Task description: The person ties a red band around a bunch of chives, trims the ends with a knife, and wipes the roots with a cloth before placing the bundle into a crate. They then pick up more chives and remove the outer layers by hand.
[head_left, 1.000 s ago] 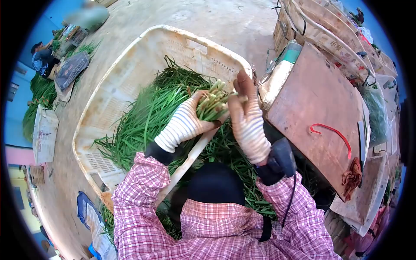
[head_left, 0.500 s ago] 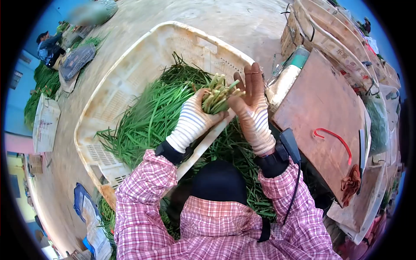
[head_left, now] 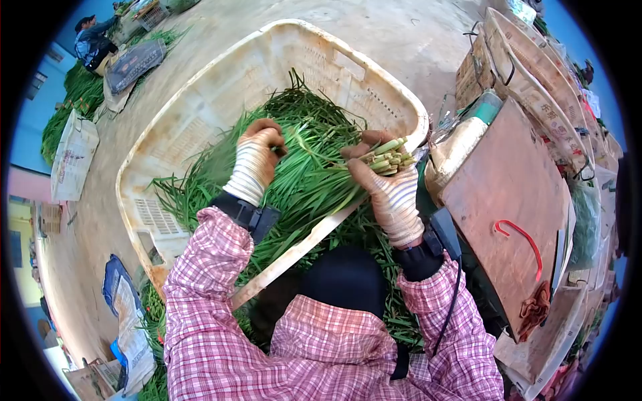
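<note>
In my gloved right hand [head_left: 390,189] is a bunch of narrow-leaved greens [head_left: 388,160], its pale cut stem ends sticking out past the fingers on the right. The bunch's leaves trail left over the crate's near rim. My gloved left hand [head_left: 257,160] is over the heap of greens [head_left: 301,127], its fingers curled in a pinch near some leaves. What lies between those fingers, if anything, is hidden. The heap fills much of a large, stained white plastic crate [head_left: 207,87] in front of me.
At right, a brown board [head_left: 498,194] carries a red hook-shaped strip [head_left: 525,244] and a brown cloth [head_left: 535,311]. Crates [head_left: 528,73] stand behind it. A seated person [head_left: 93,40] is at far left beside more greens. A white-blue sack [head_left: 130,327] lies lower left.
The bunch has passed from my left hand to my right, which has closed around it. My left hand has let go of the stem ends and moved left and up over the leaves.
</note>
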